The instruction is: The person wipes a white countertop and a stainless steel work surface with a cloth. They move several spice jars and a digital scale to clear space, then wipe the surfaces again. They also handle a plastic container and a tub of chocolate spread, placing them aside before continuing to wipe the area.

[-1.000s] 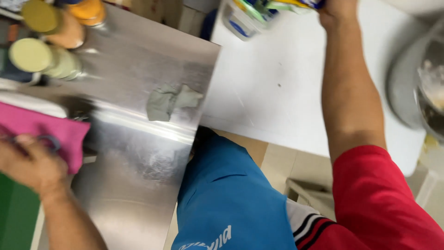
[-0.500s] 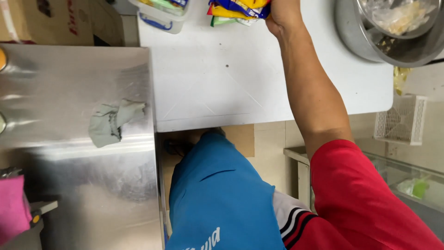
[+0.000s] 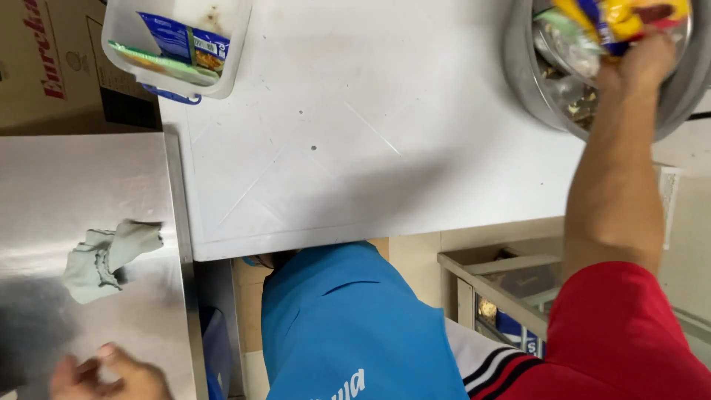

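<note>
Keep your right hand (image 3: 643, 65) closed tight on the yellow snack packet (image 3: 618, 18) over the big metal bowl (image 3: 548, 89), while your left hand (image 3: 111, 374) rests open on the shiny counter (image 3: 81, 192).

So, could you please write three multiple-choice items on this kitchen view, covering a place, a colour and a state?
1. Where is the right hand?
A. over the metal bowl
B. on the steel counter
C. in the plastic tub

2. What colour is the crumpled cloth?
A. pink
B. grey-green
C. blue

3. What is the right hand doing?
A. resting flat and empty
B. gripping a colourful packet
C. pressing the cloth

Answers: 1 A, it reaches above the bowl; 2 B, a pale grey-green rag; 3 B, its fingers close around the packet.
</note>
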